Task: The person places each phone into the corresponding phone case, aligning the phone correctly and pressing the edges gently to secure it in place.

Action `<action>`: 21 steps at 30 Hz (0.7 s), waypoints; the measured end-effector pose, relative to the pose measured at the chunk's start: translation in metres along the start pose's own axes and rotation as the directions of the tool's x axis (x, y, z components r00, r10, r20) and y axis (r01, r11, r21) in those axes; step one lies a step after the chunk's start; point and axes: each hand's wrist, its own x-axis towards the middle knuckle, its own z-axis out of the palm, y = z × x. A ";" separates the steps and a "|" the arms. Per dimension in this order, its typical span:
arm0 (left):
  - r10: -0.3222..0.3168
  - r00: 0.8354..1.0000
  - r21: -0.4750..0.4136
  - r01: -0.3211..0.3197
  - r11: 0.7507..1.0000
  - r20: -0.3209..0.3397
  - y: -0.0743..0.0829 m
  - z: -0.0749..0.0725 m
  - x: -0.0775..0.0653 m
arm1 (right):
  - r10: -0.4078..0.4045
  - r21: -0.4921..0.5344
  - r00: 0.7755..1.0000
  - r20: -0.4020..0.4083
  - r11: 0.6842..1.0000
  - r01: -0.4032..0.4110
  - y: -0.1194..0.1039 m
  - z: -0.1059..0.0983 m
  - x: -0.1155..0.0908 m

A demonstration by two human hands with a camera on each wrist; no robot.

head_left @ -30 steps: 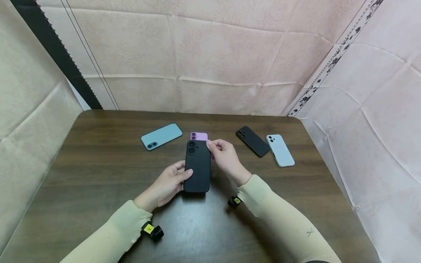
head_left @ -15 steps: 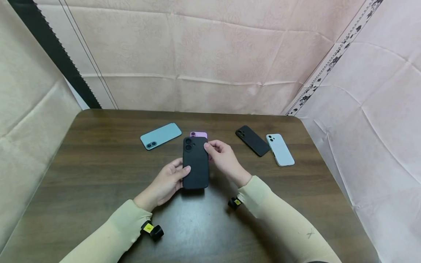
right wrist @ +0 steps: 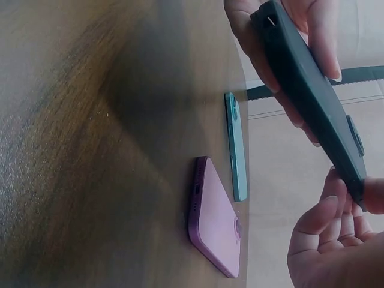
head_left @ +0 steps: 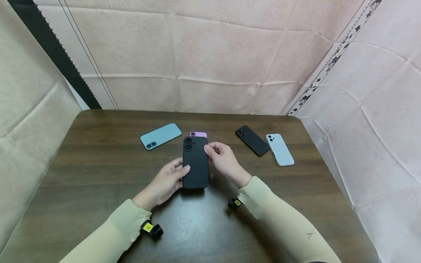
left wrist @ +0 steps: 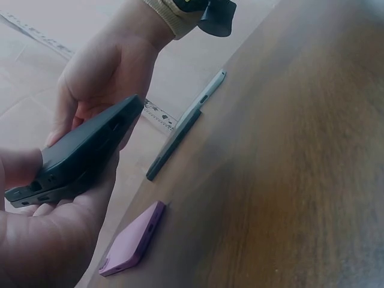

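One matte black phone [head_left: 196,164], a smooth slab with rounded corners, is held by both my hands above the brown, wood-grained table [head_left: 98,175]: my left hand [head_left: 166,180] grips its left edge, thumb over the back, and my right hand [head_left: 225,160] pinches its right edge near the top. Creased, faintly patterned cloth [head_left: 223,62] hangs behind. From my head I see just the top strip of the purple phone [head_left: 198,134]; the wrist views show much more of it, lying flat on the wood. The right wrist view also catches my left fingers beneath the black phone and an opening in its lower end. Its back is plain but for two stacked round lenses, and it tilts, camera end higher.
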 end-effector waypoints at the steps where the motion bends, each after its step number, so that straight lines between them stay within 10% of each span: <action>1: 0.000 1.000 0.001 0.000 1.000 -0.002 0.000 0.000 0.000 | 0.001 -0.001 1.000 0.002 1.000 -0.001 0.000 0.000 0.000; 21: 0.108 0.993 -0.014 -0.108 0.994 -0.044 0.002 -0.003 0.000 | -0.043 -0.088 0.994 0.099 0.995 0.051 0.002 0.005 -0.018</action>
